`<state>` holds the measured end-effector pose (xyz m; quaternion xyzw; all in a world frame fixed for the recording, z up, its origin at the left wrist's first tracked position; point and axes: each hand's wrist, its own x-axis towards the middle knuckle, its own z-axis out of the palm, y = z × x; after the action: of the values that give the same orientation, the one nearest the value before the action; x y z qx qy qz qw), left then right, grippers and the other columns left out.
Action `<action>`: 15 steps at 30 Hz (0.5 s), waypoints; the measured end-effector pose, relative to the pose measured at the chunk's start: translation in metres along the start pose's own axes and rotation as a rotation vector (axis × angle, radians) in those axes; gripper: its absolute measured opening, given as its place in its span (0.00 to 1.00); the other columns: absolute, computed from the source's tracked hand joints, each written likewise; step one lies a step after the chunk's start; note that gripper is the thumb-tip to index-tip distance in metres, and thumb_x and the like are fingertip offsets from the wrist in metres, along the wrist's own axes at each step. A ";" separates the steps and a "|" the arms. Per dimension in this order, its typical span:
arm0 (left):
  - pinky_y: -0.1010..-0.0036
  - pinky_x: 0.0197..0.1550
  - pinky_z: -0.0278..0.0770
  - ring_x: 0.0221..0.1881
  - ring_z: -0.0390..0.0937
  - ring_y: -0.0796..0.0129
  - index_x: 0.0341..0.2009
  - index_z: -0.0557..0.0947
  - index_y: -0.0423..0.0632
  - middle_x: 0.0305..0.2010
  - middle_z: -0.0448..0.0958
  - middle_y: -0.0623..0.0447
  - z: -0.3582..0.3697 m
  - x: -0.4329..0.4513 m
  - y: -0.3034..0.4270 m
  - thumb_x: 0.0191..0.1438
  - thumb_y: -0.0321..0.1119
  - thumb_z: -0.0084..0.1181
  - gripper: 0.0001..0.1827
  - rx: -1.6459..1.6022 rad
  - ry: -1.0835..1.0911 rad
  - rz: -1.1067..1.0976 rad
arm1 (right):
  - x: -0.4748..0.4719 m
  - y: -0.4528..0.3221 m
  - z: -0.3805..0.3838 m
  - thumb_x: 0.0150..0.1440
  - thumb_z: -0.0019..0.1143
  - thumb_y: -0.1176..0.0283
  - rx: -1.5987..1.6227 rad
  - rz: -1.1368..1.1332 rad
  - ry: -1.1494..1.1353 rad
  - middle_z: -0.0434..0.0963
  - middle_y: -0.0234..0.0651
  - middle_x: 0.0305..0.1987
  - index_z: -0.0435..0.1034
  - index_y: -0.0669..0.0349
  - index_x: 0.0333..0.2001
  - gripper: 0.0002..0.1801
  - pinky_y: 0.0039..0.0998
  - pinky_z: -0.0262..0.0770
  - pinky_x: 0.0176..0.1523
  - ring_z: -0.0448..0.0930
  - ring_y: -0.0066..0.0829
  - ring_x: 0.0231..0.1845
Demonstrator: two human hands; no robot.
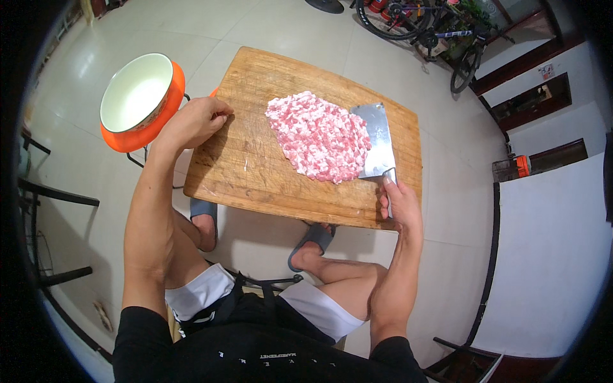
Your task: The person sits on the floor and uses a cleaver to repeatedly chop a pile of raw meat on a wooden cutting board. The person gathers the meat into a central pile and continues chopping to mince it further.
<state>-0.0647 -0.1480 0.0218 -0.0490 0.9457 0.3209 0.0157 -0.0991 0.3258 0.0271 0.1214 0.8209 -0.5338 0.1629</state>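
Observation:
A flat mound of chopped pink-and-white raw meat (318, 139) lies on a thick wooden cutting board (249, 167). My right hand (401, 198) grips the handle of a metal cleaver (376, 139) at the board's right side. The blade rests flat or nearly flat beside the meat, its left edge against the mound. My left hand (203, 119) is at the board's left edge, fingers curled and thumb side toward the wood. Whether it presses on the board or only hovers there is hard to tell. No object shows in it.
Left of the board, a white-lined enamel bowl (139, 93) stands on an orange stool (125, 141) with dark legs. Black chair legs (60, 194) jut in from the left. Bicycles (421, 33) stand at the far right. My slippered feet are below the board.

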 end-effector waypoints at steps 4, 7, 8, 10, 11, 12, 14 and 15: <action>0.59 0.54 0.83 0.49 0.87 0.47 0.54 0.88 0.41 0.49 0.88 0.38 0.001 0.001 0.004 0.66 0.31 0.54 0.17 0.001 -0.004 -0.009 | -0.013 -0.015 0.015 0.74 0.56 0.61 -0.303 -0.134 0.057 0.73 0.31 0.21 0.74 0.63 0.43 0.14 0.32 0.71 0.22 0.74 0.24 0.17; 0.61 0.56 0.82 0.50 0.86 0.50 0.55 0.87 0.41 0.50 0.88 0.38 0.002 0.002 0.004 0.66 0.31 0.55 0.17 -0.007 -0.010 -0.012 | -0.034 -0.019 0.039 0.70 0.57 0.67 -0.866 -0.550 0.298 0.78 0.36 0.23 0.75 0.65 0.53 0.14 0.35 0.76 0.24 0.82 0.29 0.21; 0.62 0.56 0.81 0.51 0.86 0.51 0.56 0.87 0.41 0.51 0.88 0.39 0.002 0.002 0.004 0.66 0.31 0.55 0.17 -0.007 -0.016 -0.014 | -0.040 -0.017 0.052 0.69 0.57 0.69 -1.080 -0.731 0.409 0.80 0.37 0.25 0.76 0.66 0.58 0.17 0.37 0.78 0.25 0.84 0.31 0.23; 0.62 0.57 0.81 0.51 0.86 0.51 0.56 0.86 0.40 0.52 0.87 0.39 0.000 0.003 0.008 0.67 0.31 0.55 0.17 -0.002 -0.032 -0.012 | -0.050 -0.011 0.079 0.66 0.58 0.69 -1.118 -0.708 0.403 0.82 0.43 0.29 0.72 0.66 0.66 0.26 0.38 0.79 0.26 0.86 0.37 0.26; 0.62 0.57 0.81 0.52 0.86 0.51 0.57 0.86 0.40 0.52 0.87 0.39 -0.001 0.003 0.010 0.67 0.30 0.55 0.17 0.002 -0.041 -0.010 | -0.054 -0.008 0.092 0.64 0.59 0.70 -1.136 -0.694 0.400 0.83 0.46 0.32 0.70 0.66 0.70 0.30 0.39 0.79 0.26 0.86 0.39 0.27; 0.62 0.57 0.81 0.52 0.86 0.51 0.57 0.86 0.40 0.52 0.87 0.39 -0.001 0.003 0.009 0.67 0.30 0.55 0.17 0.011 -0.039 -0.021 | -0.056 -0.003 0.106 0.63 0.59 0.70 -1.177 -0.675 0.375 0.83 0.44 0.32 0.69 0.67 0.70 0.32 0.39 0.80 0.27 0.86 0.39 0.27; 0.62 0.58 0.81 0.52 0.86 0.51 0.57 0.86 0.39 0.53 0.87 0.38 -0.001 0.002 0.008 0.67 0.30 0.55 0.17 0.027 -0.030 -0.034 | -0.055 0.005 0.127 0.60 0.59 0.72 -1.258 -0.640 0.333 0.82 0.42 0.33 0.67 0.69 0.71 0.35 0.38 0.80 0.27 0.86 0.38 0.26; 0.62 0.58 0.81 0.52 0.86 0.51 0.57 0.86 0.39 0.54 0.86 0.38 -0.001 0.001 0.008 0.67 0.30 0.55 0.17 0.017 -0.032 -0.034 | -0.058 0.004 0.131 0.59 0.59 0.72 -1.273 -0.650 0.317 0.82 0.40 0.32 0.67 0.68 0.71 0.35 0.37 0.81 0.26 0.85 0.37 0.25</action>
<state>-0.0666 -0.1425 0.0275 -0.0599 0.9470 0.3133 0.0370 -0.0265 0.2056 -0.0027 -0.1709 0.9803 0.0490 -0.0856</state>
